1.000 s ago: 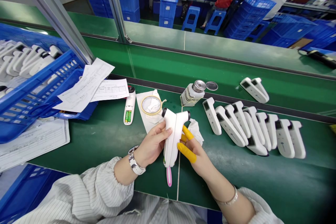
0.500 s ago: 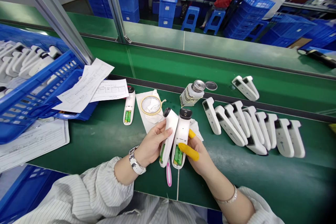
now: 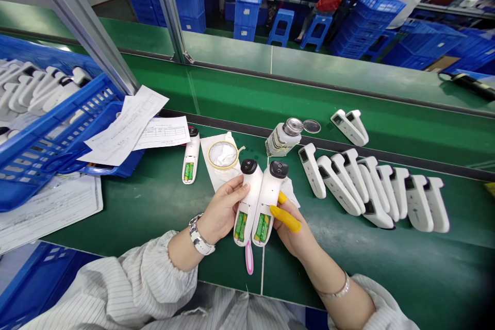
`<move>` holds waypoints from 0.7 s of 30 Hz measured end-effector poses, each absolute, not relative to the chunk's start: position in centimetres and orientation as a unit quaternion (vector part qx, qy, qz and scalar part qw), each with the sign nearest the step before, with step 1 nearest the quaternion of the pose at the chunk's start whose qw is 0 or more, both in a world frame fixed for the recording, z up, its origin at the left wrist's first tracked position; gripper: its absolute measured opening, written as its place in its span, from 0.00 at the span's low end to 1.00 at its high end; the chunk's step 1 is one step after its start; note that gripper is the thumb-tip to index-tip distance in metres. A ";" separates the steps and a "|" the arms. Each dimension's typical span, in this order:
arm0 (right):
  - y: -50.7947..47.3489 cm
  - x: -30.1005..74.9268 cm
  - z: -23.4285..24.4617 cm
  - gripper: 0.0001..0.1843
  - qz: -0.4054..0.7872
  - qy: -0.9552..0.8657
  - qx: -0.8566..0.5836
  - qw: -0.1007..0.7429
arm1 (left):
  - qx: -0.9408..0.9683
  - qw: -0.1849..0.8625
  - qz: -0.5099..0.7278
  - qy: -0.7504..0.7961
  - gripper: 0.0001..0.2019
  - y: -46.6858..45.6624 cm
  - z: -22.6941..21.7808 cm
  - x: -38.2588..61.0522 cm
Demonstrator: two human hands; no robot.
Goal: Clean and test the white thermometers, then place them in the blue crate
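My left hand [image 3: 225, 207] is closed around a white infrared thermometer [image 3: 251, 192]. Side by side with it, my right hand [image 3: 291, 227], with yellow finger cots on the thumb and a finger, grips a second infrared thermometer [image 3: 269, 193]. Both have black sensor heads at the top and uncovered battery bays with green batteries facing me. Under them a pink-and-white handle [image 3: 249, 260] sticks out on the green bench. Another thermometer [image 3: 190, 157] with its batteries showing lies to the left. Behind my hands are a tape roll [image 3: 223, 154] on white paper and a dispenser bottle [image 3: 283, 138] with its lid up.
Several white thermometers [image 3: 377, 191] lie in a row on the right. Two more [image 3: 350, 127] rest on the green belt [image 3: 247, 90] behind. At left stand a blue crate [image 3: 77, 124] full of thermometers and some paper sheets [image 3: 127, 126]. A metal post [image 3: 164, 5] rises beyond.
The left-hand thermometer has turned so its battery bay faces me more fully. The right-hand one has tilted slightly, its head moving right. The two thermometers on the belt have shifted left.
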State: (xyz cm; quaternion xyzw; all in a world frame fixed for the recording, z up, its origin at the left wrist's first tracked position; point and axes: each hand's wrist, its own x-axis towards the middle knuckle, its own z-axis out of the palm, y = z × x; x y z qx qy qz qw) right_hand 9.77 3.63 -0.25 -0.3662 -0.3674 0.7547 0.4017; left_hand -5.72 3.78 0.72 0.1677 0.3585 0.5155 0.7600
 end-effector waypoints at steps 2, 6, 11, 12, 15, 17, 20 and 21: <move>3.6 9.8 -0.2 0.16 0.756 -0.367 -0.363 0.402 | 0.165 0.761 0.516 0.357 0.14 3.7 0.6 -5.8; 3.5 10.0 -0.5 0.16 0.748 -0.376 -0.379 0.395 | 0.153 0.765 0.516 0.354 0.12 3.7 0.5 -5.8; 3.3 10.3 -0.8 0.19 0.734 -0.391 -0.406 0.378 | 0.153 0.774 0.504 0.352 0.12 3.7 0.6 -5.8; 3.3 10.4 -0.9 0.19 0.735 -0.393 -0.405 0.376 | 0.154 0.774 0.504 0.351 0.12 3.8 0.6 -5.8; 3.4 10.4 -0.9 0.18 0.738 -0.403 -0.394 0.371 | 0.154 0.774 0.504 0.351 0.12 3.8 0.7 -5.8; 3.4 10.4 -0.9 0.18 0.736 -0.411 -0.391 0.369 | 0.147 0.771 0.508 0.355 0.12 3.7 0.8 -5.8; 3.4 10.5 -1.1 0.17 0.726 -0.421 -0.398 0.371 | 0.134 0.768 0.511 0.362 0.12 3.6 0.9 -5.7; 3.4 10.6 -1.2 0.17 0.724 -0.423 -0.399 0.372 | 0.132 0.769 0.510 0.363 0.12 3.6 0.9 -5.7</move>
